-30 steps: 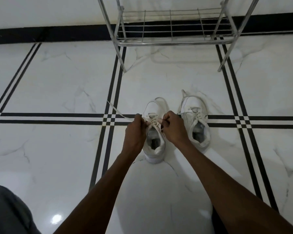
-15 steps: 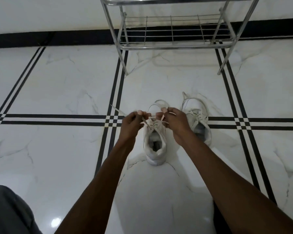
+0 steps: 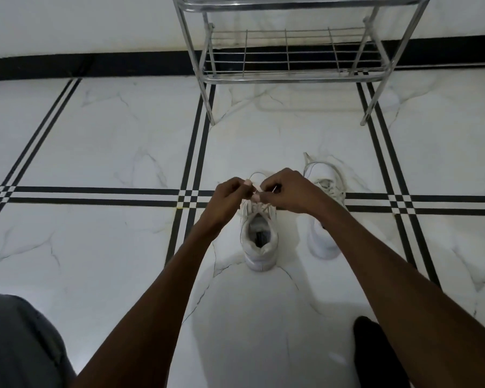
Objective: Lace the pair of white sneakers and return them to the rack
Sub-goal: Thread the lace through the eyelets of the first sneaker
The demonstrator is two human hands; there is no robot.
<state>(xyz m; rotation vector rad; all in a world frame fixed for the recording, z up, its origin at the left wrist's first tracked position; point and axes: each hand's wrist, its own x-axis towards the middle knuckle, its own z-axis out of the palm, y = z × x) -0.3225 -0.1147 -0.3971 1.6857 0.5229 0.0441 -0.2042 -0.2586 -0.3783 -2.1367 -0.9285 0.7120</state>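
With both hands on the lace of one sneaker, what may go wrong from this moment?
1. The left hand and right hand pinch the lace close together above the near sneaker; a slip may loosen the knot.
2. The other sneaker lies partly under the right forearm and may get nudged.
3. Both sneakers stand on the floor, not on the rack.

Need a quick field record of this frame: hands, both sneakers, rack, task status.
left hand: pinching lace above the near sneaker's tongue
right hand: pinching lace, fingers meeting the left hand's
lace: held between both hands, bow not yet visible
left sneaker: upright on floor, toe toward rack, being worked on
right sneaker: on floor beside it, laced, partly behind the right forearm
rack: metal, against the wall, visible lower shelf holds no shoes
floor: white marble tile, black stripes
status: lacing in progress, neither sneaker on rack
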